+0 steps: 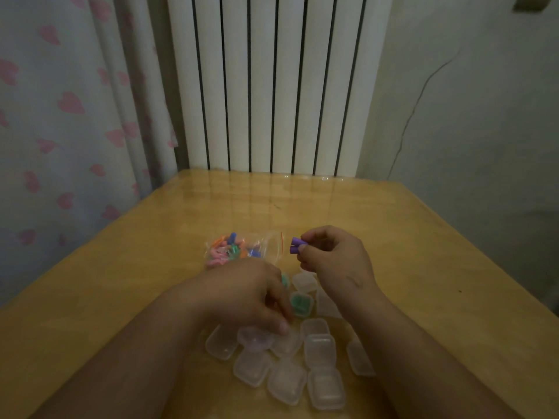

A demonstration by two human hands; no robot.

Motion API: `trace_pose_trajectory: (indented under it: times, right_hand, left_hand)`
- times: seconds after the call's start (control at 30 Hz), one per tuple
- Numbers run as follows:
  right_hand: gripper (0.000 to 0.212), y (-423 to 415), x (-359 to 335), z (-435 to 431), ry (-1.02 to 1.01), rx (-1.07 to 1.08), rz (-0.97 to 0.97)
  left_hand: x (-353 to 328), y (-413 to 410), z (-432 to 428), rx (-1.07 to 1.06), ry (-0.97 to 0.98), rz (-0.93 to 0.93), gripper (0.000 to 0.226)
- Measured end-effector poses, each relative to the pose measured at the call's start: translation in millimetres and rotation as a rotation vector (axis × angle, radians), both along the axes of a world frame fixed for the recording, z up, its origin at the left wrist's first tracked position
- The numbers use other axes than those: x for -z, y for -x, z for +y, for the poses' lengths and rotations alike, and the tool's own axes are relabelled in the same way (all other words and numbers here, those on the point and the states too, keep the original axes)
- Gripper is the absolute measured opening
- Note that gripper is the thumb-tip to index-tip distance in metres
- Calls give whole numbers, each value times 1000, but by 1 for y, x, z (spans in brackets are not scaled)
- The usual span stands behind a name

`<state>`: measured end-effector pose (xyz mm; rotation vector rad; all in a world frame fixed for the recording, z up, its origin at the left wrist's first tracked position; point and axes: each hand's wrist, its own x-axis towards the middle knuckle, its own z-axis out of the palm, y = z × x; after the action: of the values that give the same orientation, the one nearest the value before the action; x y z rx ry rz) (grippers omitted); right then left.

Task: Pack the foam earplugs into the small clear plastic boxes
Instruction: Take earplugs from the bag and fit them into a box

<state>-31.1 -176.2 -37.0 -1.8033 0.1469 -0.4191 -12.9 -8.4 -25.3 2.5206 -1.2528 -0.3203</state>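
A clear zip bag (242, 247) of colourful foam earplugs lies on the wooden table (423, 237), its mouth facing right. My right hand (332, 255) pinches two purple earplugs (295, 245) just right of the bag's mouth. My left hand (251, 294) reaches down into a cluster of several small clear plastic boxes (320, 349), its fingertips touching one box (255, 338). A box holding green earplugs (301, 303) sits between my hands.
A white radiator (272, 86) stands behind the table's far edge, with a heart-patterned curtain (69, 116) to the left and a plain wall to the right. Bare table surface spreads to the left, right and far side of the pile.
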Motion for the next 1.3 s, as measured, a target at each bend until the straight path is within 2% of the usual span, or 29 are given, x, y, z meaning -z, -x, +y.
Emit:
trace_pose_trajectory:
  times: [0.1, 0.37, 0.57, 0.67, 0.77, 0.9, 1.1, 1.3]
  right_hand:
    - [13, -1, 1, -1, 21, 12, -8]
    - [13, 0, 1, -1, 21, 18, -24]
    - [14, 2, 0, -1, 8, 17, -24]
    - [13, 3, -1, -1, 3, 17, -25]
    - [12, 5, -3, 0, 6, 16, -20]
    - [12, 6, -4, -2, -2, 20, -29]
    - [19, 8, -10, -3, -174, -41, 14]
    - [18, 9, -16, -4, -223, -77, 69]
  left_hand:
    - [-1, 1, -2, 28, -32, 30, 24]
    - [4, 0, -1, -27, 79, 70, 8]
    - [1, -2, 4, -169, 158, 130, 13]
    - [0, 1, 1, -154, 177, 125, 16]
    - [-2, 2, -1, -162, 201, 131, 28]
    - [-4, 1, 3, -262, 428, 298, 39]
    - [-7, 0, 7, -375, 789, 456, 32]
    - [-8, -4, 10, -364, 959, 402, 30]
